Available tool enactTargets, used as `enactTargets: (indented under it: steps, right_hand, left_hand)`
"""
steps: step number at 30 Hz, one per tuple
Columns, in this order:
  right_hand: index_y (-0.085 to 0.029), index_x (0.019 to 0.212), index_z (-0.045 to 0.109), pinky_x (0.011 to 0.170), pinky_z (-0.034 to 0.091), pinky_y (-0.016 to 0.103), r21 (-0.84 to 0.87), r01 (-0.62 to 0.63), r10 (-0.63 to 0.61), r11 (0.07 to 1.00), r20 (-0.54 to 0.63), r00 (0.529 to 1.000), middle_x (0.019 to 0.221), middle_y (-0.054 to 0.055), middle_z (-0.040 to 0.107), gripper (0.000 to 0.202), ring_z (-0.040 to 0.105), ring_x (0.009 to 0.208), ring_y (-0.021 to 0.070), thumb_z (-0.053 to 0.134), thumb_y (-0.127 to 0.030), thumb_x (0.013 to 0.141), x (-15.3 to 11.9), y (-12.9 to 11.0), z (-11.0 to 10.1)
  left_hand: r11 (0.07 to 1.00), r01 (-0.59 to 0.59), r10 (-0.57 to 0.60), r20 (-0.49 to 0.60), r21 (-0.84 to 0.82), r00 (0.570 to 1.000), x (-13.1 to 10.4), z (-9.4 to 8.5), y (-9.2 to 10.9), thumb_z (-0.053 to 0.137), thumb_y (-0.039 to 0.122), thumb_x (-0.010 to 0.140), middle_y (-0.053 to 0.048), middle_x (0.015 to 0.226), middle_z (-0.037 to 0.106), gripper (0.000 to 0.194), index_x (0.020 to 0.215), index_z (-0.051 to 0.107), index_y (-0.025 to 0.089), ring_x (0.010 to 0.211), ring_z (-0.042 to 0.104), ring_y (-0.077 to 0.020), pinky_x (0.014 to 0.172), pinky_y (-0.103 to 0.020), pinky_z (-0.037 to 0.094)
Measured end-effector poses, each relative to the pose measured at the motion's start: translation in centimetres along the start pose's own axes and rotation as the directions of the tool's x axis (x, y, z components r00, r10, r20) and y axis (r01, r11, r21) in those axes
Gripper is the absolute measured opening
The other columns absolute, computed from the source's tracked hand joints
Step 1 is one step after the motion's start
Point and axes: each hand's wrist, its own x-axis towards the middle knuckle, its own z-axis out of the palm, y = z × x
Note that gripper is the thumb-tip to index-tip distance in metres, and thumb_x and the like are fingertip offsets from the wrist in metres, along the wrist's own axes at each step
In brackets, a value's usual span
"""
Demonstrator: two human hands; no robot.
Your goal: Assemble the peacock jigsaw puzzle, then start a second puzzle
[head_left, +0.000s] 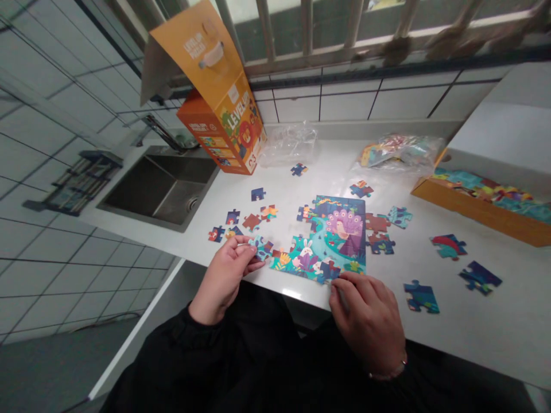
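My left hand point(230, 271) pinches a light-blue and dark puzzle piece point(263, 248) at the left end of a partly joined puzzle point(336, 235), which shows a purple peacock and a white rabbit. At the puzzle's lower edge, the fingertips of my right hand point(365, 315) are closed on a dark blue and brown piece point(329, 272) that overlaps the picture. Loose pieces lie to the left, among them a brown one point(252, 222) and a dark blue one point(258, 194). More joined brown and blue pieces point(381, 244) touch or nearly touch the puzzle's right side.
An orange puzzle box point(236, 132) stands open beside the sink point(167, 189). Behind the puzzle lie a clear empty bag point(288, 144) and a bag of pieces point(400, 152). An orange-edged tray point(482, 203) holds pieces at right; several loose pieces point(422, 297) lie before it.
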Motion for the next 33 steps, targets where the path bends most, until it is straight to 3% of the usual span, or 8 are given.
enactTargets:
  steps: [4,8,14,18,22,26,33]
  right_hand:
    - [-0.023,0.107,0.072,0.098,0.046,0.046,-0.044,0.011,-0.012,0.999,-0.022,1.000,0.113,0.007,0.078,0.006,0.065,0.104,0.0290,0.071,-0.026,0.102,0.1,-0.2,0.0]
    - [-0.023,0.104,0.073,0.098,0.046,0.044,-0.072,0.002,-0.004,0.997,-0.026,1.000,0.112,0.007,0.078,0.004,0.066,0.104,0.0278,0.072,-0.026,0.101,0.3,-0.4,0.2]
    - [-0.022,0.104,0.072,0.096,0.047,0.043,-0.116,-0.003,-0.001,0.993,-0.035,0.999,0.111,0.007,0.078,0.005,0.066,0.102,0.0270,0.073,-0.025,0.101,0.4,-0.8,0.5]
    - [-0.022,0.106,0.072,0.095,0.049,0.044,-0.148,0.004,-0.010,0.989,-0.035,0.999,0.109,0.007,0.078,0.008,0.067,0.102,0.0277,0.075,-0.024,0.098,0.3,-0.8,1.0]
    - [-0.023,0.106,0.071,0.094,0.051,0.045,-0.176,0.002,-0.011,0.984,-0.050,0.999,0.110,0.008,0.077,0.012,0.068,0.101,0.0277,0.076,-0.022,0.095,0.4,-1.0,1.3]
    - [-0.022,0.107,0.070,0.092,0.052,0.044,-0.196,-0.015,0.005,0.980,-0.052,0.999,0.108,0.009,0.076,0.013,0.069,0.101,0.0282,0.074,-0.019,0.095,0.6,-1.4,1.4]
    - [-0.023,0.109,0.070,0.092,0.054,0.045,-0.205,-0.062,0.057,0.977,-0.031,0.998,0.108,0.008,0.076,0.018,0.071,0.101,0.0281,0.077,-0.019,0.093,0.5,-1.5,1.6]
  left_hand:
    - [0.993,0.047,-0.049,-0.016,-0.108,0.999,-1.0,0.3,-0.1,0.091,0.031,0.084,0.000,0.096,0.079,0.040,0.105,0.059,0.020,0.084,0.081,-0.0137,0.085,-0.026,0.069]
    - [0.982,0.101,-0.092,0.066,-0.158,0.994,-0.9,0.0,0.0,0.085,0.027,0.091,-0.009,0.115,0.081,0.034,0.110,0.058,0.019,0.104,0.084,-0.0222,0.093,-0.031,0.069]
    - [0.989,0.124,-0.113,0.139,-0.078,0.984,0.3,-2.2,-0.2,0.090,0.031,0.087,-0.003,0.095,0.080,0.040,0.111,0.060,0.019,0.090,0.084,-0.0177,0.087,-0.025,0.069]
    - [0.985,0.162,-0.146,0.206,-0.063,0.968,1.3,-3.8,-0.2,0.093,0.038,0.083,-0.001,0.098,0.081,0.050,0.115,0.058,0.021,0.092,0.083,-0.0166,0.089,-0.025,0.068]
    - [0.979,0.203,-0.204,0.281,0.033,0.938,2.4,-5.1,-0.5,0.094,0.044,0.081,0.000,0.091,0.080,0.056,0.109,0.051,0.024,0.097,0.084,-0.0216,0.092,-0.031,0.068]
    - [0.967,0.204,-0.247,0.353,0.154,0.903,3.7,-5.9,-1.5,0.094,0.048,0.079,0.003,0.080,0.077,0.058,0.101,0.046,0.025,0.095,0.085,-0.0244,0.081,-0.030,0.067]
    - [0.933,0.136,-0.286,0.455,0.334,0.843,5.7,-6.1,-1.5,0.085,0.049,0.084,0.002,0.076,0.076,0.047,0.101,0.049,0.026,0.076,0.082,-0.0225,0.070,-0.031,0.063]
